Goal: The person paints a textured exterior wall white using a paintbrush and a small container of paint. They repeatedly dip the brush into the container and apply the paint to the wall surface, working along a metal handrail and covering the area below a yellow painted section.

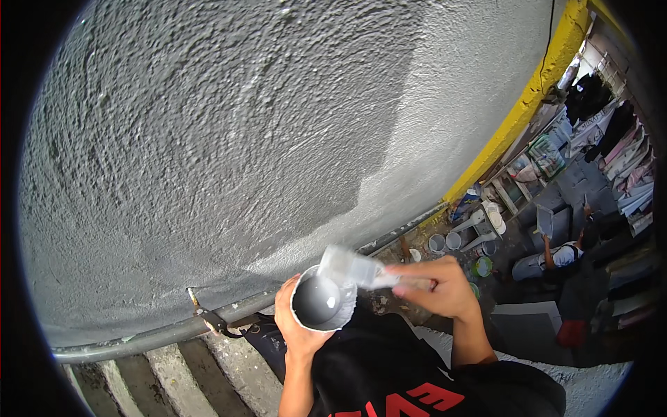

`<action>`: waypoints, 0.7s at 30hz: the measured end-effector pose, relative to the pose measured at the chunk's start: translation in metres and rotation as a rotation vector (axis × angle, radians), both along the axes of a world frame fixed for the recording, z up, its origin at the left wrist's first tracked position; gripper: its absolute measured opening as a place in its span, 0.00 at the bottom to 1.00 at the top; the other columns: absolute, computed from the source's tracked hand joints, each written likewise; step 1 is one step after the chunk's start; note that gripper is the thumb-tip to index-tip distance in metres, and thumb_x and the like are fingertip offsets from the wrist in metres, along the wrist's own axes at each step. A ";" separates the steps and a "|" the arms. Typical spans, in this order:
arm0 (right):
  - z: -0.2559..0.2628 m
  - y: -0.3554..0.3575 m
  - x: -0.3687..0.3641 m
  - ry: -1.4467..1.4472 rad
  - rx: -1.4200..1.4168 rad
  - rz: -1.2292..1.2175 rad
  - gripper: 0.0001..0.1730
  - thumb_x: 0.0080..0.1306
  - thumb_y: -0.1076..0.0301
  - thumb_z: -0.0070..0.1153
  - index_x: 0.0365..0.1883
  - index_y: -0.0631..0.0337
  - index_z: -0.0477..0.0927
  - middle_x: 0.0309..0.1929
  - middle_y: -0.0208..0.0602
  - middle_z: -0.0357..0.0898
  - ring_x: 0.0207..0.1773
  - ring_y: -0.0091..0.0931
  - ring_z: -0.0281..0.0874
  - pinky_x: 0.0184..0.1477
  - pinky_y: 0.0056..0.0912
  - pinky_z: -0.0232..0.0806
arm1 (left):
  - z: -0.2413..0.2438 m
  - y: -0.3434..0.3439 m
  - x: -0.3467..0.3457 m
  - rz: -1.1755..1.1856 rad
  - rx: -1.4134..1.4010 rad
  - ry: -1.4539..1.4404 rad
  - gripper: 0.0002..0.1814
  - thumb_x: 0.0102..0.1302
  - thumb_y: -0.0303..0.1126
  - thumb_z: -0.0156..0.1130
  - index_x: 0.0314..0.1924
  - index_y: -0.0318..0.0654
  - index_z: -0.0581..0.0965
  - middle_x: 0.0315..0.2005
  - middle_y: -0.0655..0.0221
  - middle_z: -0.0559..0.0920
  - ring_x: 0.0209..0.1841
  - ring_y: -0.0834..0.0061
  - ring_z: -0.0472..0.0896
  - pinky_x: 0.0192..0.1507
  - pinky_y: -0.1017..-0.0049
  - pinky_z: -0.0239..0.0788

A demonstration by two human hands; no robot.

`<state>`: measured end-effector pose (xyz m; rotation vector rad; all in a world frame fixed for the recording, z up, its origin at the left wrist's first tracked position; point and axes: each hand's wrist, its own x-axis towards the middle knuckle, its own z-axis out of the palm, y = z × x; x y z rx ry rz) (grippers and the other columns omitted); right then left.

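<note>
My left hand (294, 318) is wrapped around a small tub of grey paint (315, 302), held upright in front of my black shirt. White paint coats the tub's inner wall, and a pale patch shows on the paint inside. A wide flat paintbrush (349, 267) is pinched by its handle in my right hand (443, 286). Its bristles, blurred, are over the tub's far rim; whether they touch it I cannot tell. Beyond rises a rough plastered wall (224, 130), dark grey on the left and lighter grey on the right.
A grey pipe (140, 339) runs along the wall's foot above concrete steps (177, 375). A yellow-painted post (536, 99) bounds the wall at right. Down below are buckets (453, 241), a plastic stool (477, 224), hanging clothes (604, 120) and another person (565, 255).
</note>
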<state>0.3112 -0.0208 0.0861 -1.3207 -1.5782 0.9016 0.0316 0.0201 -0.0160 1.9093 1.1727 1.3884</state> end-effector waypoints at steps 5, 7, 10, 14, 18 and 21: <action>-0.068 0.035 0.006 0.323 0.346 -0.460 0.20 0.66 0.76 0.69 0.57 0.63 0.87 0.40 0.36 0.91 0.35 0.17 0.82 0.39 0.21 0.73 | 0.008 -0.009 -0.007 0.063 -0.070 -0.015 0.54 0.38 0.33 0.88 0.66 0.32 0.67 0.57 0.59 0.78 0.58 0.66 0.80 0.64 0.62 0.71; -0.092 0.057 0.011 0.221 0.381 -0.541 0.19 0.66 0.76 0.69 0.56 0.64 0.87 0.40 0.38 0.91 0.35 0.17 0.82 0.39 0.22 0.74 | 0.006 -0.013 -0.010 0.089 -0.117 -0.092 0.55 0.37 0.36 0.89 0.66 0.32 0.68 0.56 0.59 0.79 0.57 0.64 0.81 0.64 0.61 0.71; -0.131 0.078 0.005 0.061 0.409 -0.584 0.18 0.66 0.76 0.69 0.55 0.64 0.87 0.37 0.43 0.90 0.33 0.19 0.83 0.37 0.24 0.74 | 0.006 -0.018 -0.015 0.112 -0.138 -0.121 0.57 0.37 0.36 0.89 0.67 0.32 0.66 0.56 0.58 0.79 0.57 0.64 0.81 0.64 0.61 0.71; -0.164 0.073 0.000 -0.096 0.131 -0.608 0.17 0.67 0.67 0.67 0.54 0.59 0.87 0.34 0.50 0.87 0.32 0.36 0.85 0.36 0.33 0.74 | 0.005 -0.020 -0.018 0.133 -0.131 -0.122 0.58 0.37 0.35 0.89 0.68 0.32 0.65 0.57 0.58 0.78 0.58 0.65 0.80 0.64 0.61 0.70; -0.156 0.061 0.003 -0.135 0.024 -0.622 0.17 0.68 0.61 0.66 0.53 0.55 0.88 0.35 0.54 0.86 0.37 0.50 0.86 0.38 0.43 0.76 | 0.004 -0.020 -0.021 0.165 -0.132 -0.129 0.57 0.37 0.35 0.89 0.67 0.32 0.66 0.57 0.58 0.78 0.58 0.65 0.80 0.64 0.62 0.70; -0.125 0.061 0.006 -0.261 0.005 -0.589 0.16 0.68 0.61 0.66 0.52 0.55 0.88 0.36 0.54 0.87 0.39 0.50 0.86 0.40 0.42 0.77 | 0.004 -0.022 -0.020 0.184 -0.177 -0.159 0.56 0.37 0.35 0.89 0.67 0.32 0.66 0.57 0.58 0.78 0.58 0.65 0.80 0.64 0.62 0.70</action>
